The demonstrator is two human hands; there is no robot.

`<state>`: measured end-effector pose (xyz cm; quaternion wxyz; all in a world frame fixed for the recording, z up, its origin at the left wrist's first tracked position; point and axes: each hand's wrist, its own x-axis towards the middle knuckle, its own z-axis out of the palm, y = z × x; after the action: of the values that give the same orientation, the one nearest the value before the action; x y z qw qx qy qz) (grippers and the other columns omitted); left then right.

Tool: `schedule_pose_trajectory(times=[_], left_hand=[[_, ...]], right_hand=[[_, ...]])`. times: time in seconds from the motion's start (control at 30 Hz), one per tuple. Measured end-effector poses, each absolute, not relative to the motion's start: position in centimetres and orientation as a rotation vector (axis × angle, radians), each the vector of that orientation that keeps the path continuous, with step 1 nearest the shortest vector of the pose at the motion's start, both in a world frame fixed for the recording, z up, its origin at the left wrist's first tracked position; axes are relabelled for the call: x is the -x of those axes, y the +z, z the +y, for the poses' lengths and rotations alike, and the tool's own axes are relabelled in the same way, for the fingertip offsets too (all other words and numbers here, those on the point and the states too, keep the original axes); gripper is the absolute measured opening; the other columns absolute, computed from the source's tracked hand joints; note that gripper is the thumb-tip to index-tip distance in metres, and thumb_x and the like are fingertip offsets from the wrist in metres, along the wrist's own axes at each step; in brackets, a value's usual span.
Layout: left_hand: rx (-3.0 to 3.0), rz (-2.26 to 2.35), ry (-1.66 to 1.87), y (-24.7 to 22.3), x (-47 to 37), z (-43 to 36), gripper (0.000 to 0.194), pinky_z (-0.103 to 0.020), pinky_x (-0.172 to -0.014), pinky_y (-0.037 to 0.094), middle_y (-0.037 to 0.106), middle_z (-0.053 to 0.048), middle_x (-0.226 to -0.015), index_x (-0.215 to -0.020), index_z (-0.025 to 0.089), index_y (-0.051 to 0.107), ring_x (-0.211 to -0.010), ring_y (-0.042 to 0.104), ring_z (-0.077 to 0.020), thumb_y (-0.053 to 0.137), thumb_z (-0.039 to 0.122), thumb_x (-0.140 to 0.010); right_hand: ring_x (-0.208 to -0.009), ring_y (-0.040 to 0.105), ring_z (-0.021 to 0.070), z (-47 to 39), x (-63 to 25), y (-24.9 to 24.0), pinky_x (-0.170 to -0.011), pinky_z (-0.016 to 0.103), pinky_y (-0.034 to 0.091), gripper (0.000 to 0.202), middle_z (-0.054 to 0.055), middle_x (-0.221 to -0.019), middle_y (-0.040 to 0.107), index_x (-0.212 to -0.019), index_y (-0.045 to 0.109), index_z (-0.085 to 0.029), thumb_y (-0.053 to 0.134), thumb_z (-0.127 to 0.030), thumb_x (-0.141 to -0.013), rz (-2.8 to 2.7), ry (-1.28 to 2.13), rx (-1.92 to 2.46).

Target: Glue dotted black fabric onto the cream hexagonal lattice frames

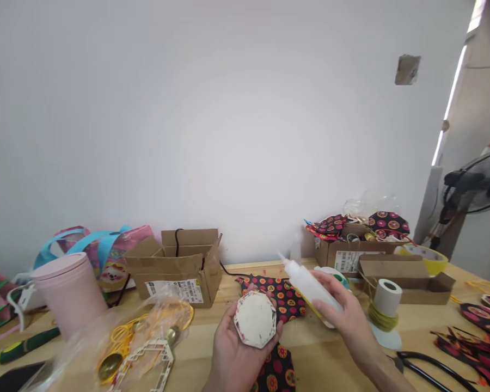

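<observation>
In my left hand [239,348] rests a white octagonal piece [255,320] with dark, reddish marks around its rim, its pale face turned up. My right hand [343,310] is wrapped around a white squeeze bottle [310,283] whose thin nozzle points up and to the left, apart from the piece. Beneath and behind my left hand lies black fabric with a red and yellow round pattern [288,296]. Near my right wrist stands a white spool with yellow-green cord [384,316].
A cardboard box [179,267] and a pink canister [71,294] stand at left, with gold bells [110,367] and an octagonal lattice frame [165,359] in front. At right are a fabric-filled box [351,258], an open carton [412,283], yellow tape [435,261] and black-handled scissors [422,362].
</observation>
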<state>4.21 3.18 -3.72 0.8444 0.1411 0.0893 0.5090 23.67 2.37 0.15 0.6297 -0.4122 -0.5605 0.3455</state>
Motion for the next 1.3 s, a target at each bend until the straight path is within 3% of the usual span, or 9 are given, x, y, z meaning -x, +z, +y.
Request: schedule_pose_trajectory(times=[0.13,0.37,0.63,0.83,0.93,1.03,1.17,1.3], left_hand=[[-0.240,0.185,1.131,-3.7,-4.5,3.1,0.029,-0.050,-0.092,0.031,0.070,-0.008,-0.095,-0.088,0.023,0.068,-0.101,0.056,-0.0257,0.042,0.031,-0.079],[-0.211,0.325,1.126,-3.0,-5.9,2.7,0.028,-0.043,-0.077,0.042,0.069,-0.010,-0.095,-0.090,0.023,0.066,-0.086,0.063,-0.0232,0.045,0.038,-0.079],[-0.203,0.299,1.085,-3.7,-6.3,2.5,0.027,-0.045,-0.075,0.042,0.070,-0.009,-0.094,-0.093,0.022,0.064,-0.084,0.063,-0.0248,0.047,0.036,-0.078],[-0.192,0.358,1.096,-3.9,-6.8,2.2,0.030,-0.045,-0.078,0.043,0.071,-0.013,-0.088,-0.087,0.012,0.066,-0.082,0.064,-0.0246,0.047,0.033,-0.077],[-0.166,0.400,1.119,-3.8,-7.1,2.1,0.028,-0.042,-0.075,0.044,0.072,-0.011,-0.079,-0.079,0.013,0.067,-0.076,0.065,-0.0241,0.048,0.035,-0.076],[-0.160,0.391,1.129,-3.6,-7.3,2.1,0.026,-0.040,-0.072,0.045,0.072,-0.009,-0.076,-0.078,0.015,0.067,-0.074,0.065,-0.0241,0.049,0.034,-0.076],[-0.143,0.300,1.072,-3.6,-7.4,2.2,0.028,-0.038,-0.076,0.043,0.071,-0.010,-0.082,-0.084,0.014,0.066,-0.082,0.063,-0.0245,0.048,0.034,-0.077],[-0.115,0.286,1.064,-3.9,-7.3,2.1,0.029,-0.037,-0.076,0.043,0.071,-0.009,-0.080,-0.081,0.014,0.066,-0.080,0.063,-0.0240,0.049,0.037,-0.076]], right_hand=[[-0.087,0.058,0.0240,1.8,-24.4,-0.3,-0.072,0.030,0.049,0.036,0.005,-0.099,0.064,-0.097,0.058,-0.022,0.067,-0.032,-0.063,-1.454,0.640,1.106],[-0.088,0.059,0.0237,1.5,-24.6,0.2,-0.069,0.027,0.051,0.031,0.004,-0.095,0.062,-0.088,0.056,-0.024,0.068,-0.032,-0.061,-1.349,0.556,1.036],[-0.087,0.061,0.0209,1.6,-24.0,0.1,-0.070,0.025,0.052,0.050,0.003,-0.096,0.067,-0.099,0.056,-0.023,0.077,-0.027,-0.053,-0.848,0.967,0.860],[-0.076,0.063,0.0179,2.3,-24.0,-0.6,-0.040,0.018,0.049,0.037,0.002,-0.093,0.068,-0.096,0.061,-0.024,0.057,-0.051,-0.072,-0.505,1.183,0.595],[-0.092,0.061,0.0199,2.1,-23.3,-0.9,-0.053,0.021,0.054,0.039,0.002,-0.105,0.064,-0.099,0.059,-0.025,0.051,-0.054,-0.075,-0.571,1.242,0.596],[-0.102,0.056,0.0191,1.4,-22.5,-0.8,-0.076,0.026,0.053,0.036,0.000,-0.112,0.061,-0.108,0.054,-0.028,0.059,-0.042,-0.075,-0.676,1.252,0.603],[-0.099,0.057,0.0211,0.6,-22.1,-0.3,-0.078,0.030,0.052,0.054,0.000,-0.110,0.062,-0.116,0.047,-0.032,0.069,-0.028,-0.066,-0.750,1.249,0.619],[-0.085,0.062,0.0195,0.5,-22.2,-0.5,-0.070,0.027,0.054,0.057,0.000,-0.101,0.066,-0.113,0.049,-0.033,0.073,-0.026,-0.062,-0.699,1.233,0.609]])
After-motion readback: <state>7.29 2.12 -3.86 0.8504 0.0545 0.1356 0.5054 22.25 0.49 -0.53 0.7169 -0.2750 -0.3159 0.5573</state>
